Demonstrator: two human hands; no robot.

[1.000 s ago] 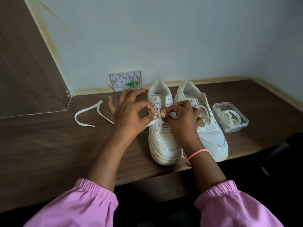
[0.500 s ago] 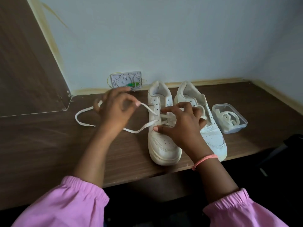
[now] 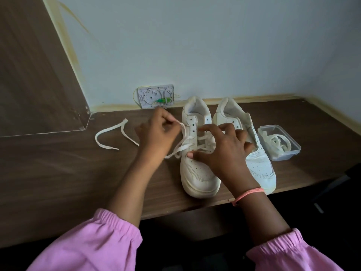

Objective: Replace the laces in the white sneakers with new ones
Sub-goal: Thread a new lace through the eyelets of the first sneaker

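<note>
- Pink sleeves (image 3: 93, 245) frame the near edge of the view as a person works at a dark wooden table (image 3: 58, 182).
- The right hand (image 3: 220, 151) lies spread over the tongue of the left sneaker (image 3: 197, 153), fingers mostly straight and pressing down; its thumb tip rests by the lowest eyelets, steadying the shoe.
- The left hand (image 3: 156, 133) pinches the lace (image 3: 180, 148) between curled fingers just beside the shoe's upper eyelets (the fingertips are a little blurred).
- Half a second ago this hand stood further out to the left with a long slack loop; now it is close to the shoe and the loop is shorter. A second ago both hands pinched the lace at the tongue. By that reading, one crossing has been drawn through and the next eyelet is being lined up.
- The lace's free tail (image 3: 109, 137) trails on the table to the left.
- The right sneaker (image 3: 252, 153) stands touching its partner, upper eyelets bare.
- A clear plastic box (image 3: 279, 143) holding coiled laces sits just beside it.
- A small white panel (image 3: 155, 95) leans at the wall.
</note>
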